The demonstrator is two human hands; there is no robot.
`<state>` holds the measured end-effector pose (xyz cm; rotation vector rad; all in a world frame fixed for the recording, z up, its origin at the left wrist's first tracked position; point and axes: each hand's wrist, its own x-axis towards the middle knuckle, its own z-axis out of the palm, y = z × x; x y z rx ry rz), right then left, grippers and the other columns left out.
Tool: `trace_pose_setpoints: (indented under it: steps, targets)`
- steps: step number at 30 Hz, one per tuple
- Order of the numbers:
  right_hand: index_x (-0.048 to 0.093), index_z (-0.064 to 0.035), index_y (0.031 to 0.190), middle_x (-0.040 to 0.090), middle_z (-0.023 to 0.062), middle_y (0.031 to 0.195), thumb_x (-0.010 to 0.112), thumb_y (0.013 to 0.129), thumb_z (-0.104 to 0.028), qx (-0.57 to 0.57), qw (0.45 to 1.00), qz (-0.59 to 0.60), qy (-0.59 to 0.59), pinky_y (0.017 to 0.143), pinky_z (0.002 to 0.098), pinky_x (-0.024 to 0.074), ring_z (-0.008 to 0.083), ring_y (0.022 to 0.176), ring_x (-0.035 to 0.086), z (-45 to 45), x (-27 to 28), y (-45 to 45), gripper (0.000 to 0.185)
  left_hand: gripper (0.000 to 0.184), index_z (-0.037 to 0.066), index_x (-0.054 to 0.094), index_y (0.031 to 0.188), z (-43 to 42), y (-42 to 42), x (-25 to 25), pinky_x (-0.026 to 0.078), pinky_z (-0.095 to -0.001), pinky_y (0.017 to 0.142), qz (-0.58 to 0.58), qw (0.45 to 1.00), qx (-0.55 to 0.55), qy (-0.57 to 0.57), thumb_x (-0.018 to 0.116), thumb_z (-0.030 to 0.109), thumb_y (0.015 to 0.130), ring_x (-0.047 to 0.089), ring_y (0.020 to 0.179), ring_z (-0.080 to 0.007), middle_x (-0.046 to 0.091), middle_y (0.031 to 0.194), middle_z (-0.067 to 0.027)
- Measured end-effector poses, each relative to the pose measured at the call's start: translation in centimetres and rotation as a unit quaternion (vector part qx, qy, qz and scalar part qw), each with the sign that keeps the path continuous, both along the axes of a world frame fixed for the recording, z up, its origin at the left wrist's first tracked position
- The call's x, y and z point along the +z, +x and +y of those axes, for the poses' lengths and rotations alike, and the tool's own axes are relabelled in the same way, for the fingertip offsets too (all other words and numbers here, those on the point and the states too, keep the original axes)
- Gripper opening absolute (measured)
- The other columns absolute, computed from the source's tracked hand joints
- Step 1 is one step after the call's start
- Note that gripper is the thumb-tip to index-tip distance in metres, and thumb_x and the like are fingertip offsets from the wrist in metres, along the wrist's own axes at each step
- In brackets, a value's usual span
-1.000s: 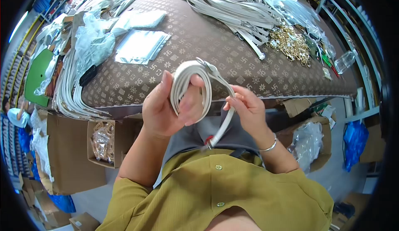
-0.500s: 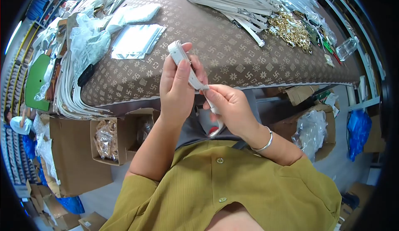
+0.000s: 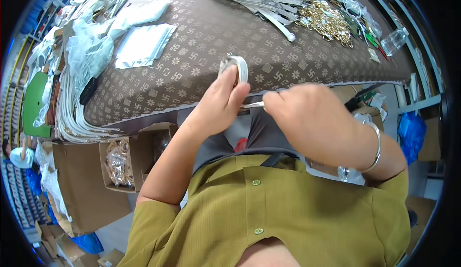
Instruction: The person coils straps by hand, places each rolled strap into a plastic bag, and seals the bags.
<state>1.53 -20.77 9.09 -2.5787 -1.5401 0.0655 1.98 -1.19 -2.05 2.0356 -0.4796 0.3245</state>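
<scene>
A white strap, probably a belt [image 3: 243, 69], is folded into a loop in my left hand [image 3: 216, 101], whose fingers are wrapped round it. The loop stands up above my fingers, near the front edge of the table. My right hand [image 3: 314, 123] is closed in a pinch on a narrow light piece [image 3: 253, 105], seemingly the strap's free end, stretched between the two hands. Where that piece meets the loop is hidden behind my left hand. Both hands are in the air in front of the patterned brown tablecloth [image 3: 206, 41].
Many pale straps [image 3: 254, 0] lie at the back, beside a heap of gold metal fittings [image 3: 326, 24]. Clear plastic bags [image 3: 145, 46] and bundled white straps [image 3: 72, 115] are on the left. Below stand cardboard boxes [image 3: 86, 185]. A clear container [image 3: 394, 42] sits at the right edge.
My right hand has moved right and turned over, drawing the light end out sideways. My left hand has turned and shifted right, and the folded strap now curves in a loop.
</scene>
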Motion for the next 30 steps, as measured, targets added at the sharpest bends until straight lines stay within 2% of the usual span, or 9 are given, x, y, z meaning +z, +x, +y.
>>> trace_pose_setpoints:
  steps: [3, 11, 13, 17, 18, 21, 25, 28, 30]
  targets:
    - [0.058, -0.0041, 0.088, 0.058, 0.0116, 0.069, 0.06, 0.069, -0.01, 0.013, 0.997, -0.055, -0.059, 0.057, 0.0373, 0.0461, 0.0296, 0.067, 0.059, 0.0, 1.8, 2.3, 0.02, 0.03, -0.004, 0.041, 0.111, -0.4, -1.1, 0.5, 0.041, -0.0394, 0.073, -0.029, 0.996, -0.084, 0.008, 0.045, 0.019, 0.092, 0.045, 0.076, -0.0381, 0.049, 0.085, -0.019]
    - [0.06, -0.0042, 0.086, 0.057, 0.0067, 0.069, 0.058, 0.084, -0.019, 0.197, 0.964, -0.116, 0.136, 0.059, 0.0292, 0.0442, 0.0199, 0.069, 0.058, -0.5, -1.2, 8.1, 0.015, 0.031, -0.004, 0.047, 0.106, 0.4, -3.1, 4.4, 0.041, -0.0303, 0.064, 0.246, 0.948, -0.195, -0.054, 0.038, 0.024, 0.094, 0.049, 0.064, -0.0212, 0.051, 0.075, -0.0119]
    - [0.06, -0.0039, 0.089, 0.057, 0.0054, 0.071, 0.057, 0.086, -0.019, 0.148, 0.962, -0.001, 0.231, 0.061, 0.0272, 0.0435, 0.0173, 0.07, 0.057, -0.1, -3.7, 7.6, 0.016, 0.032, -0.003, 0.049, 0.106, 0.7, -3.0, 4.0, 0.04, -0.0263, 0.06, 0.279, 0.897, -0.256, -0.227, 0.037, 0.024, 0.094, 0.047, 0.059, -0.0152, 0.051, 0.072, -0.0088]
    - [0.056, -0.0018, 0.103, 0.057, 0.0022, 0.082, 0.054, 0.09, -0.016, -0.137, 0.777, 0.354, 0.503, 0.069, 0.0203, 0.0409, 0.0094, 0.076, 0.052, 2.1, -8.6, 3.8, 0.02, 0.034, -0.003, 0.049, 0.107, -0.1, -1.8, 2.8, 0.039, -0.0234, 0.057, 0.285, 0.798, -0.313, -0.429, 0.035, 0.026, 0.094, 0.043, 0.054, -0.0115, 0.05, 0.07, -0.0068]
    - [0.056, -0.0018, 0.103, 0.057, 0.0022, 0.082, 0.054, 0.09, -0.016, -0.131, 0.778, 0.354, 0.502, 0.069, 0.0203, 0.0409, 0.0094, 0.076, 0.052, 2.7, -9.6, 3.4, 0.02, 0.035, -0.002, 0.049, 0.108, -0.3, -1.5, 2.4, 0.039, -0.0229, 0.057, 0.286, 0.761, -0.326, -0.483, 0.034, 0.026, 0.094, 0.043, 0.052, -0.0112, 0.05, 0.071, -0.0066]
    - [0.047, -0.0001, 0.12, 0.056, 0.006, 0.095, 0.056, 0.088, -0.014, -0.16, 0.667, 0.373, 0.625, 0.074, 0.0257, 0.0439, 0.0125, 0.083, 0.053, 4.3, -12.4, 2.9, 0.037, 0.035, -0.003, 0.048, 0.109, -0.2, -0.9, 1.8, 0.04, -0.0241, 0.058, 0.285, 0.746, -0.314, -0.514, 0.034, 0.026, 0.094, 0.045, 0.055, -0.0119, 0.05, 0.071, -0.0068]
    - [0.034, 0.001, 0.133, 0.053, 0.0128, 0.109, 0.065, 0.08, -0.018, -0.078, 0.703, 0.361, 0.608, 0.079, 0.0313, 0.0446, 0.0182, 0.093, 0.053, 5.4, -12.9, 3.7, 0.064, 0.035, -0.002, 0.047, 0.111, -0.1, 0.4, 1.5, 0.042, -0.0258, 0.061, 0.272, 0.76, -0.242, -0.538, 0.034, 0.025, 0.094, 0.048, 0.063, -0.0135, 0.05, 0.074, -0.0069]
    - [0.024, 0.0016, 0.138, 0.047, 0.0194, 0.12, 0.073, 0.069, -0.024, -0.116, 0.848, 0.212, 0.472, 0.09, 0.0329, 0.0408, 0.0259, 0.107, 0.05, 5.7, -11.6, 5.4, 0.089, 0.034, -0.003, 0.047, 0.112, -0.2, 2.5, 1.0, 0.043, -0.0269, 0.065, 0.26, 0.763, -0.194, -0.559, 0.034, 0.024, 0.094, 0.051, 0.069, -0.0147, 0.051, 0.077, -0.0069]
    - [0.025, 0.004, 0.137, 0.049, 0.0213, 0.118, 0.074, 0.067, -0.029, -0.125, 0.883, 0.197, 0.408, 0.091, 0.0349, 0.0397, 0.0288, 0.108, 0.049, 5.9, -10.4, 8.2, 0.092, 0.034, -0.003, 0.047, 0.113, 0.1, 4.8, 0.6, 0.044, -0.0279, 0.069, 0.256, 0.753, -0.161, -0.585, 0.035, 0.023, 0.094, 0.052, 0.076, -0.0159, 0.053, 0.082, -0.007]
